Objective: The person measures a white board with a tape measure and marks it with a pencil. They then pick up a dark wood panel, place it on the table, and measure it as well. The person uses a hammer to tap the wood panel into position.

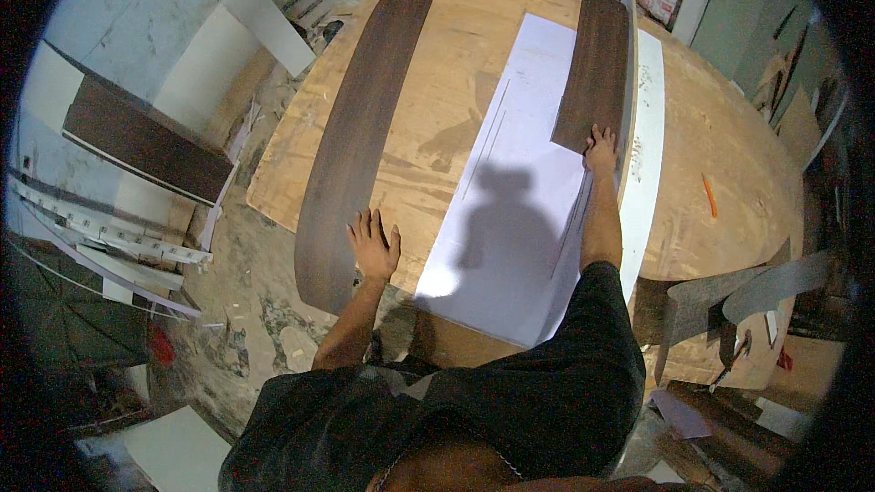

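My left hand [375, 246] lies with fingers spread on the near right edge of a long dark brown wood-grain strip [360, 137], whose near end sticks out past the table edge. My right hand [600, 149] rests, fingers stretched, at the near end of a second dark brown wood-grain strip [592, 68]. That strip lies over the right side of a white sheet [483, 210] marked with thin lines. Right beside it runs a narrow white strip [645, 128]. All of these lie on a wooden worktable [456, 46].
An orange pencil-like stick [709, 196] lies on the table's right side. At the left, a brown board [146, 141] and pale panels [210, 59] stand off the table. Grey curved pieces [720, 301] sit at the right, near a lower wooden surface. Scraps litter the floor [255, 328].
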Demonstrator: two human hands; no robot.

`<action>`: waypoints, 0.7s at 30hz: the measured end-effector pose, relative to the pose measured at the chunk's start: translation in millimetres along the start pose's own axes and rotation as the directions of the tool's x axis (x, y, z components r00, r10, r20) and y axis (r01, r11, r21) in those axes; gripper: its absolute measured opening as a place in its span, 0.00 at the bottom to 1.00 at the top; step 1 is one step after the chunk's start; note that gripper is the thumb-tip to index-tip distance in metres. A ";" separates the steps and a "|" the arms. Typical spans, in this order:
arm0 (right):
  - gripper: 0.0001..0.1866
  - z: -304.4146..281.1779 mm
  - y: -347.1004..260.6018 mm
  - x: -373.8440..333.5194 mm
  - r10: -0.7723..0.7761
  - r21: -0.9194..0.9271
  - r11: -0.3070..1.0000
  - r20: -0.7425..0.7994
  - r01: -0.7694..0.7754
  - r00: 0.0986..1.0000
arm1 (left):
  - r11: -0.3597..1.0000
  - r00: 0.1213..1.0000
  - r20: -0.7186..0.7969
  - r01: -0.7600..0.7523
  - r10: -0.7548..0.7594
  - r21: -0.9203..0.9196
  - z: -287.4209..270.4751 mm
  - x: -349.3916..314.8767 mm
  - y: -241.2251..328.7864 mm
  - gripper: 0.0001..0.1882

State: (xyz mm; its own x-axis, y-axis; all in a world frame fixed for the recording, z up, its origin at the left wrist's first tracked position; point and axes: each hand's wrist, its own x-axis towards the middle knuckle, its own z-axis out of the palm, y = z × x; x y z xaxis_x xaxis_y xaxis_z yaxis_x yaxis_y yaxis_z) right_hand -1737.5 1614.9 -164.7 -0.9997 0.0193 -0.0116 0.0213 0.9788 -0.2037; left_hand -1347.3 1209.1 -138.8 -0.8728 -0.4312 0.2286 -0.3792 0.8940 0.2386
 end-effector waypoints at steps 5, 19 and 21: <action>0.27 14.1 28.1 13.6 -0.015 0.100 0.995 -0.077 0.023 0.997 | 0.998 0.999 -0.023 -0.045 0.044 -0.034 6.2 2.2 3.8 0.33; 0.27 10.0 17.1 -2.7 -0.077 0.069 0.994 -0.131 0.087 0.988 | 0.997 0.999 -0.037 -0.028 0.026 -0.067 5.4 2.2 1.8 0.32; 0.26 5.7 1.1 -12.6 -0.069 0.016 0.997 -0.132 0.072 0.989 | 0.999 0.999 -0.035 -0.004 0.003 -0.052 6.8 0.2 -0.6 0.32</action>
State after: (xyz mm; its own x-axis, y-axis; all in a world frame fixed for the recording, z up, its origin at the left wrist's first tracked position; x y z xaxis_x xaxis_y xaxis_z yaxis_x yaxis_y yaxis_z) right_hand -1724.8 1614.6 -170.4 -0.9911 -0.0219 0.1315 -0.0507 0.9742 -0.2199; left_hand -1349.3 1209.2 -145.2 -0.8626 -0.4329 0.2620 -0.3590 0.8884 0.2861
